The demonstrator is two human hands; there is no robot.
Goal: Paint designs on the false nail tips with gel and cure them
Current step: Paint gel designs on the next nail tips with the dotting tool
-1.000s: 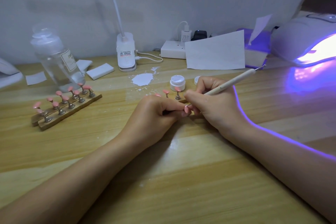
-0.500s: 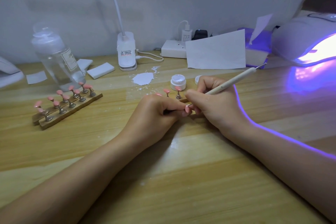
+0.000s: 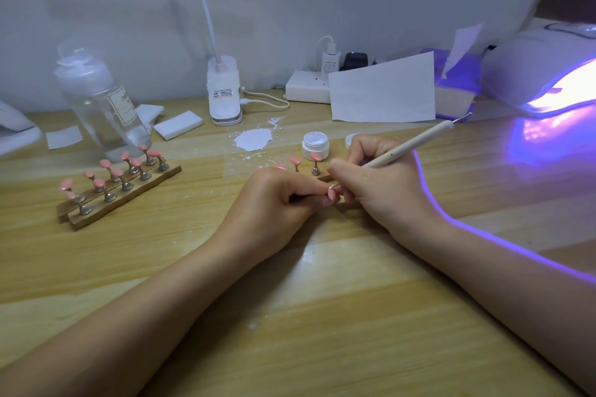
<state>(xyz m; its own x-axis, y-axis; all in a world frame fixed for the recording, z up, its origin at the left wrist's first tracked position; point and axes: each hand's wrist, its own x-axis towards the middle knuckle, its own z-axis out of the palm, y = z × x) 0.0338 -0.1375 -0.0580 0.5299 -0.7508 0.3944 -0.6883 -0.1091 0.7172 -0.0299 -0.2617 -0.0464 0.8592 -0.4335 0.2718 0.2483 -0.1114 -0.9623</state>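
While both hands stay bunched together at the centre of the counter (image 3: 322, 316), almost nothing has shifted over the last second: the pose matches the earlier views, apart from a slight drift of the camera. The left hand (image 3: 274, 203) curls its fingers round something small, most likely the stand of the pink tip (image 3: 332, 193) that peeks out at its fingertips, though the stand itself is hidden. The right hand (image 3: 377, 184) pinches the tool (image 3: 409, 147) like a pen, its fine point touching or just above that tip; I cannot tell which. That stillness reads to me as slow detail work in progress, a design being dotted on, with curing still to come for this one.

At 12 o'clock from the hands sit two more tips on a strip (image 3: 324, 178), and just beyond them the open gel pot (image 3: 315, 146). At 9 o'clock, well apart, the rack (image 3: 119, 190) carries a double row of pink tips. At 2 o'clock the lamp (image 3: 541, 71) glows violet, ready to take finished pieces. A white smear (image 3: 253, 139) lies at 11 o'clock, near the pot.
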